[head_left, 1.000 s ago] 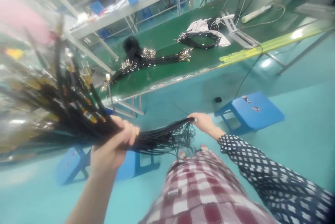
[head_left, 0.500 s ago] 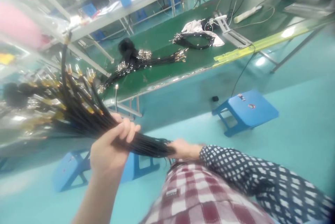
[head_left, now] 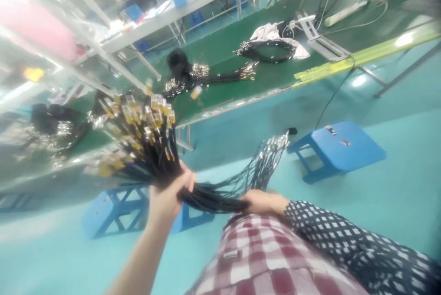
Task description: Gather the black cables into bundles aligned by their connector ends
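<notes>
A thick bundle of black cables [head_left: 213, 197] stretches between my two hands in front of the checked apron. My left hand [head_left: 172, 194] is wrapped round it near the end that fans out upward, where many clear and yellow connectors [head_left: 151, 116] stick out. Lower along the bundle, my right hand [head_left: 260, 201] is closed round it close to my body. Beyond the right hand, thinner strands rise to silvery ends [head_left: 275, 145], spread in the air over the floor. Motion blurs the connector end.
More black cable bundles [head_left: 220, 76] lie on the green-topped table [head_left: 220, 99], with a coiled bundle [head_left: 272, 51] beside a white cloth [head_left: 267, 32]. Yellow tape [head_left: 324, 70] runs along its edge. Blue stools stand on the floor, one at right [head_left: 347, 148], another at left [head_left: 99, 214].
Both hands have moved right in view with the cables. The connector end now stands more upright, and strands with silvery ends have swung up beyond my right hand.
</notes>
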The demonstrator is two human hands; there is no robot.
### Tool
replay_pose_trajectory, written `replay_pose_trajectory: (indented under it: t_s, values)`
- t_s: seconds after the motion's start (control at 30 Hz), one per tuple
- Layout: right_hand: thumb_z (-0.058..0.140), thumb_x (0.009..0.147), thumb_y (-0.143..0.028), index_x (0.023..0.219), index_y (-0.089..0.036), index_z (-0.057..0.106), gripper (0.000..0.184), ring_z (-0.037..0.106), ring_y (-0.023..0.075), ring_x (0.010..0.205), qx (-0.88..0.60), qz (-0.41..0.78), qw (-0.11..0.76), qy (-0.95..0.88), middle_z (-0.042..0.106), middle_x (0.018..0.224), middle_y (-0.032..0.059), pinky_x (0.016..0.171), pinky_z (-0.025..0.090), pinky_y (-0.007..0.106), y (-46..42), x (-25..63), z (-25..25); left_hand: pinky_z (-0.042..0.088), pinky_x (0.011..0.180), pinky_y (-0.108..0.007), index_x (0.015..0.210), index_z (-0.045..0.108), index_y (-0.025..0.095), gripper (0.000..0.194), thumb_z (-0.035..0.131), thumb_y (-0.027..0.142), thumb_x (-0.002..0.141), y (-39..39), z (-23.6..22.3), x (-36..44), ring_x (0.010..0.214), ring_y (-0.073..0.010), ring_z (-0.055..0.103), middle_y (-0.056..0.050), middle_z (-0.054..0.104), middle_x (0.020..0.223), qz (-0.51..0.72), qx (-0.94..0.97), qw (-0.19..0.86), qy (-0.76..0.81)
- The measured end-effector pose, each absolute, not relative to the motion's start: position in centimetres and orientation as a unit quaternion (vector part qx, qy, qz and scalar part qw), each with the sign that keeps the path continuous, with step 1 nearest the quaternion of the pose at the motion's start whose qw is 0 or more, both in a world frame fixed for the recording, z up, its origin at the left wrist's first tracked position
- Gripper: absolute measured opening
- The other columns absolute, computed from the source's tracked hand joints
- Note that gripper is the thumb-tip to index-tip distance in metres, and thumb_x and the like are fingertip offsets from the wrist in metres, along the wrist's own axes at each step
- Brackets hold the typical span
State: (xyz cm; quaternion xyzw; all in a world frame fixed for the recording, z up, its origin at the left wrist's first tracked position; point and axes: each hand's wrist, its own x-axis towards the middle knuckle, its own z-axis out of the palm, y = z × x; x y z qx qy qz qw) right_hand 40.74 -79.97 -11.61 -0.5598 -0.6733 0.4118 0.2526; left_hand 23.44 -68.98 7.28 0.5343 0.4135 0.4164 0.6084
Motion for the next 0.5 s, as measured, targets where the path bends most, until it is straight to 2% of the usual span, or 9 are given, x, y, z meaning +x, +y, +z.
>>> replay_pose_trajectory:
  t_s: [0.03, 0.1, 0.17, 0.23, 0.37, 0.5]
  values:
    - [0.069, 0.069, -0.025, 0.074, -0.029, 0.073, 0.008, 0.062, 0.0157, 0.053, -0.541, 0.434, 0.233, -0.682, 0.068, 0.06, -0.0051, 0.05, 0.047, 0.023, -80.4, 41.4, -12.0, 0.038, 0.056, -0.029, 0.074, 0.057, 0.017, 0.02, 0.074, 0.01, 0.064, -68.9, 6.9, 23.4, 0.046, -0.0073, 0.046, 0.005, 0.053, 0.06, 0.409, 0.521, 0.618, 0.423]
    - [0.071, 0.069, -0.027, 0.083, -0.027, 0.075, 0.014, 0.066, 0.0169, 0.062, -0.532, 0.458, 0.203, -0.683, 0.072, 0.073, -0.0023, 0.055, 0.049, 0.023, -80.7, 43.9, -12.3, 0.037, 0.055, -0.027, 0.074, 0.056, 0.017, 0.022, 0.074, 0.01, 0.063, -68.6, 6.5, 23.4, 0.047, -0.007, 0.046, 0.006, 0.052, 0.06, 0.413, 0.503, 0.632, 0.421]
    - [0.072, 0.07, -0.03, 0.101, -0.024, 0.073, 0.032, 0.068, 0.0229, 0.086, -0.566, 0.448, 0.186, -0.667, 0.073, 0.099, 0.0043, 0.073, 0.053, 0.029, -80.3, 46.9, -11.7, 0.039, 0.058, -0.027, 0.075, 0.054, 0.017, 0.023, 0.073, 0.01, 0.063, -68.3, 6.7, 23.6, 0.047, -0.0068, 0.045, 0.007, 0.05, 0.057, 0.416, 0.5, 0.643, 0.403]
    - [0.071, 0.073, -0.035, 0.115, -0.021, 0.068, 0.044, 0.063, 0.0279, 0.106, -0.606, 0.421, 0.187, -0.648, 0.067, 0.118, 0.0094, 0.089, 0.05, 0.037, -79.5, 49.0, -10.1, 0.04, 0.06, -0.028, 0.075, 0.053, 0.018, 0.023, 0.071, 0.01, 0.063, -68.0, 6.9, 24.1, 0.046, -0.0068, 0.045, 0.007, 0.049, 0.055, 0.42, 0.502, 0.649, 0.388]
    - [0.068, 0.077, -0.047, 0.131, -0.024, 0.055, 0.06, 0.053, 0.0259, 0.121, -0.592, 0.382, 0.292, -0.646, 0.056, 0.134, 0.0094, 0.102, 0.043, 0.042, -77.3, 49.7, -4.3, 0.041, 0.062, -0.029, 0.076, 0.052, 0.018, 0.024, 0.07, 0.009, 0.062, -67.9, 6.8, 25.6, 0.046, -0.0072, 0.047, 0.007, 0.052, 0.058, 0.43, 0.497, 0.657, 0.37]
    - [0.072, 0.074, -0.048, 0.141, -0.028, 0.043, 0.076, 0.043, 0.0238, 0.132, -0.504, 0.399, 0.38, -0.665, 0.044, 0.146, 0.0061, 0.107, 0.039, 0.041, -74.9, 48.4, 1.5, 0.038, 0.056, -0.029, 0.082, 0.056, 0.018, 0.022, 0.069, 0.013, 0.066, -68.3, 6.8, 27.0, 0.042, -0.0082, 0.044, 0.007, 0.05, 0.054, 0.359, 0.529, 0.71, 0.296]
